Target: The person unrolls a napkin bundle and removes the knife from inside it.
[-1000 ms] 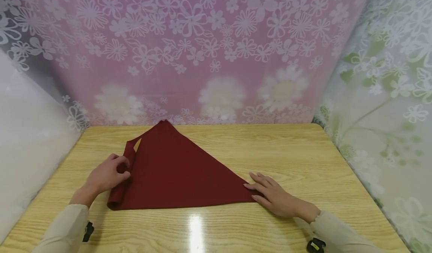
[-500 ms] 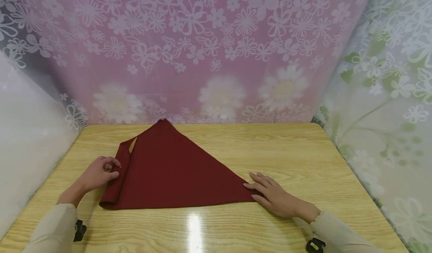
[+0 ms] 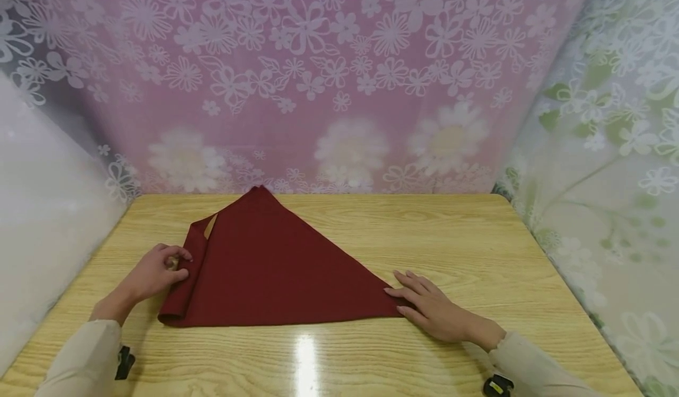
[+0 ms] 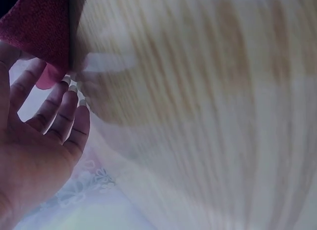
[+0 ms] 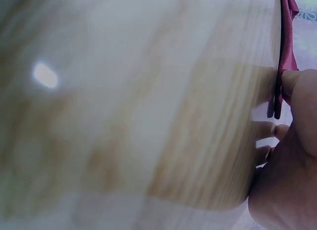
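Observation:
A dark red cloth (image 3: 276, 267), shaped like a wide triangle, lies on the wooden table with its peak at the back edge. Its left side is turned over into a loose roll (image 3: 183, 285), where a narrow tan sliver shows near the top. My left hand (image 3: 156, 273) holds this roll by its outer side with thumb and bent forefinger; in the left wrist view, the remaining fingers (image 4: 62, 114) curve loosely below the cloth. On the pointed right corner my right hand (image 3: 437, 308) rests with fingers extended, pressing it down. Part of that corner is hidden beneath the fingers.
The light wood-grain table (image 3: 424, 232) reaches back to a pink flowered curtain (image 3: 339, 91). Pale curtains hang at both sides. A bright reflection lies on the tabletop in front of the cloth.
My left hand has moved a little to the left, and the roll has come with it, looking wider and flatter. The right hand has stayed on the corner.

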Demonstrator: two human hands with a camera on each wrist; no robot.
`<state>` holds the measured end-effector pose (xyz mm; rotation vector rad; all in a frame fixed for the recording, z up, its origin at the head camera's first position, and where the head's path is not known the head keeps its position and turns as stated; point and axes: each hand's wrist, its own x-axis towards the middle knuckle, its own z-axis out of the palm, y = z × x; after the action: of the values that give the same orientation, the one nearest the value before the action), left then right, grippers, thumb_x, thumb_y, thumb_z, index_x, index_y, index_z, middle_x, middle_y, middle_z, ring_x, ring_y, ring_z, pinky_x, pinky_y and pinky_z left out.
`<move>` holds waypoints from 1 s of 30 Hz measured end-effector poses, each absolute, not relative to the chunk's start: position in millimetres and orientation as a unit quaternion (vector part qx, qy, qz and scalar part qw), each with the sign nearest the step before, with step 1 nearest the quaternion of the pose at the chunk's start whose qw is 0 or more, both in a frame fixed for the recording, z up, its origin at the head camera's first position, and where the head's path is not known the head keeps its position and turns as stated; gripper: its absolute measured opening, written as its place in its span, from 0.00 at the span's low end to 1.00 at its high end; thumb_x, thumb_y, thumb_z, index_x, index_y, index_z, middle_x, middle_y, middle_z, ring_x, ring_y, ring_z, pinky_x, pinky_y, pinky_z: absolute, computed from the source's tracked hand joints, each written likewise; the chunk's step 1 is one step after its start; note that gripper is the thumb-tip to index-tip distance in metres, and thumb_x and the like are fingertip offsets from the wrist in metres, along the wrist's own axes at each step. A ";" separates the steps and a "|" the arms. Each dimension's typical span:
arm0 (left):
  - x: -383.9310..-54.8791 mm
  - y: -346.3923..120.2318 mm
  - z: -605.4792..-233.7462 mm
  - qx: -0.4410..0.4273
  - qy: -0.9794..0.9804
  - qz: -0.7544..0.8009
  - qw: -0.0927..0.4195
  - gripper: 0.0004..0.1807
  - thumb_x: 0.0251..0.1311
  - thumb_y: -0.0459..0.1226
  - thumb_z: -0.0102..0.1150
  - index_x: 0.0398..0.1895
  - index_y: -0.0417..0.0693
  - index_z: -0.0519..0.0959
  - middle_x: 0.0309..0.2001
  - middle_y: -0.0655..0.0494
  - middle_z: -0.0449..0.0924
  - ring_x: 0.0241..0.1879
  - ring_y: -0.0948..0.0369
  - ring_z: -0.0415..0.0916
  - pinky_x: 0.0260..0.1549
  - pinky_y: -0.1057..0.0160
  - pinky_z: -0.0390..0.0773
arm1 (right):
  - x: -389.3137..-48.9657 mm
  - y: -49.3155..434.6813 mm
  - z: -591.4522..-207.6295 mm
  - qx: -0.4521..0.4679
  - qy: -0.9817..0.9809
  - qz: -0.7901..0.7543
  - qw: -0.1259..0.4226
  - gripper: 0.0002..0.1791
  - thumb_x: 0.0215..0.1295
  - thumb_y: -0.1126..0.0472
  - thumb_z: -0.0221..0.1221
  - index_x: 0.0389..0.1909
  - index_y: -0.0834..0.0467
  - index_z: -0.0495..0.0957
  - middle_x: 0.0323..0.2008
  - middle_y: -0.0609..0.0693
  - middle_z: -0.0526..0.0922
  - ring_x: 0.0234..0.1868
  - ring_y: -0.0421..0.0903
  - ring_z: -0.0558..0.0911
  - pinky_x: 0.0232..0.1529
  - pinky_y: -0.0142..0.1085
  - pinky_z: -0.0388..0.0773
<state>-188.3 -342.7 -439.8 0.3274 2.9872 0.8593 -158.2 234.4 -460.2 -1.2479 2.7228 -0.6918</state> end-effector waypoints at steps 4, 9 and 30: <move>-186.4 -342.2 -438.7 0.114 0.962 0.248 0.000 0.10 0.56 0.34 0.63 0.42 0.43 0.78 0.45 0.38 0.69 0.38 0.49 0.70 0.35 0.50 0.70 | -159.3 234.7 -461.2 -0.405 0.886 -0.223 0.042 0.22 0.75 0.59 0.47 0.68 0.56 0.65 0.70 0.65 0.54 0.68 0.68 0.53 0.61 0.63 0.51; -183.8 -336.6 -435.8 0.131 0.968 0.210 -0.031 0.10 0.54 0.33 0.63 0.40 0.45 0.80 0.49 0.34 0.69 0.45 0.38 0.68 0.39 0.43 0.70 | -159.9 235.4 -462.1 -0.405 0.887 -0.217 0.046 0.22 0.75 0.58 0.47 0.67 0.56 0.66 0.70 0.65 0.55 0.68 0.68 0.54 0.61 0.63 0.52; -180.4 -298.4 -419.3 0.157 0.980 0.109 -0.053 0.11 0.49 0.35 0.68 0.37 0.47 0.80 0.42 0.47 0.71 0.40 0.47 0.68 0.34 0.47 0.73 | -162.7 236.0 -451.2 -0.398 0.893 -0.203 0.060 0.21 0.74 0.55 0.48 0.65 0.53 0.70 0.69 0.62 0.58 0.68 0.66 0.57 0.60 0.61 0.58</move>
<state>-180.4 -298.4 -419.3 0.5103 3.1876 0.3536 -162.7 236.0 -451.2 -1.2046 2.7016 -0.6130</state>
